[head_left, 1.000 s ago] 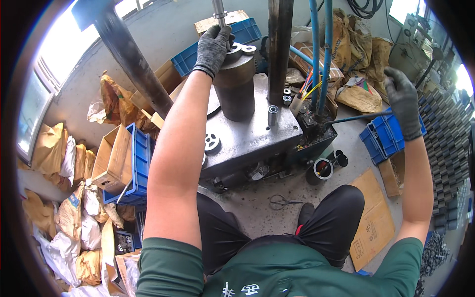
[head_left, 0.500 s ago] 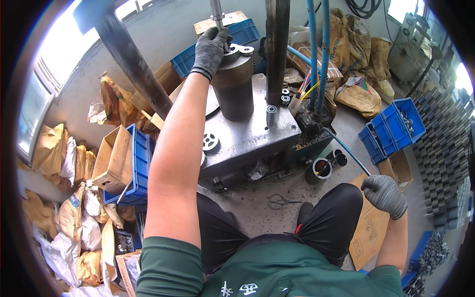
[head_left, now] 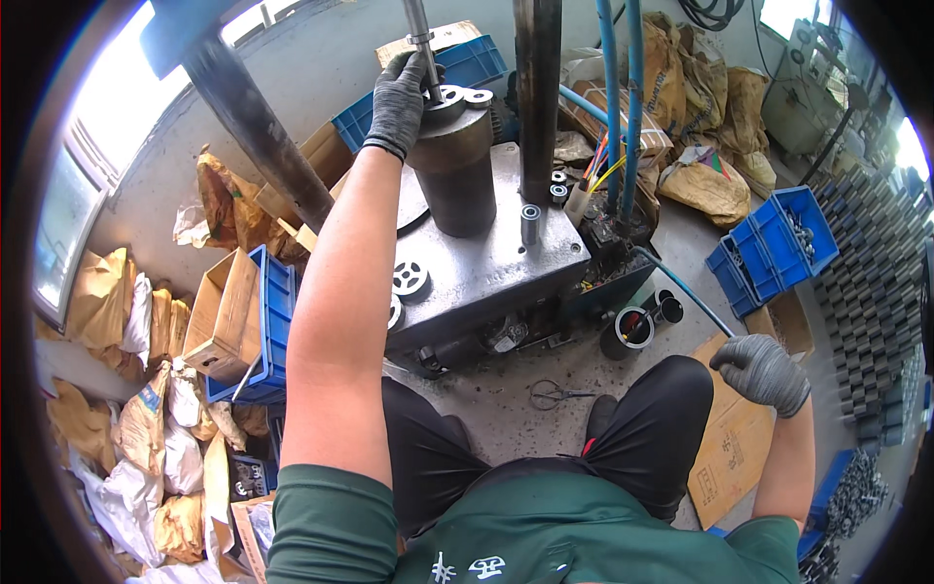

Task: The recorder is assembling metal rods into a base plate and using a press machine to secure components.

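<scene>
My left hand (head_left: pixel 397 105), in a grey knit glove, is raised at the slim steel rod (head_left: pixel 424 54). Its fingers curl behind the rod and are partly hidden. The rod's lower end stands in a metal ring (head_left: pixel 449 95) on top of a thick dark steel cylinder (head_left: pixel 451 185). A smaller ring (head_left: pixel 478 98) lies at the right of the cylinder's top. Over on the right, my gloved right hand (head_left: pixel 764 374) is closed round the end of a long thin lever (head_left: pixel 686 291). This lever runs up toward the base of the blue hoses.
The cylinder stands on a steel machine table (head_left: pixel 486 255) with a spoked wheel (head_left: pixel 410 280) and a small bearing (head_left: pixel 530 224). A dark post (head_left: pixel 538 107) rises behind. Blue bins (head_left: pixel 778 243), scissors (head_left: pixel 550 394) and a black cup (head_left: pixel 628 333) are to the right and below.
The rod has come down a little into the ring. My left hand has shifted slightly left and down, uncovering more of the ring. My right hand has moved slightly up and right with the lever.
</scene>
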A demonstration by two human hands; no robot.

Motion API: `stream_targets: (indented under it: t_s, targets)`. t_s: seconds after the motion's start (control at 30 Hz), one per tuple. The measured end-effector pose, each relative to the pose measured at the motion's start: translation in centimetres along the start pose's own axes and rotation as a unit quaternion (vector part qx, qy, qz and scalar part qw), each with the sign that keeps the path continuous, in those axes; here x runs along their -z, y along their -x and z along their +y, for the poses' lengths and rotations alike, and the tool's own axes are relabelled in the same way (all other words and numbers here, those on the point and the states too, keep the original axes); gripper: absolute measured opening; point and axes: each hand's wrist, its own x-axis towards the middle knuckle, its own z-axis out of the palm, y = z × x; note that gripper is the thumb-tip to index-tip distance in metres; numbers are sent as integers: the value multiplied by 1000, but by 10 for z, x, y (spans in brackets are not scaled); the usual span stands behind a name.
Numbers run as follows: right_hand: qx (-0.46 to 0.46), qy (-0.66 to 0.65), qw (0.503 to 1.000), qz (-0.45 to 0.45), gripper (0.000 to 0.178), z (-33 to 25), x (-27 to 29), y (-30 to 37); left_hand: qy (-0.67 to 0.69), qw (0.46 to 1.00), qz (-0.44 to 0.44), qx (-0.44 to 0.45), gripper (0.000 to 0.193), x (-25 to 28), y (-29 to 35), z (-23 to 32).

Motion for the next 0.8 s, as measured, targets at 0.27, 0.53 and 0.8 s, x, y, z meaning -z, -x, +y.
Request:
stream_targets:
  t_s: [0.27,0.53,0.8]
  targets:
    - [-32,33,999,-28,17,4,-5,4,16,1000,-15,9,27,0,-2,-5]
    - [-73,-29,997,10,19,-20,11,-12,2,1000,-27,16,26,11,-11,-11]
    - [-44,-54,997,-16,20,-11,11,-6,-13,999,-33,2,25,7,-9,-9]
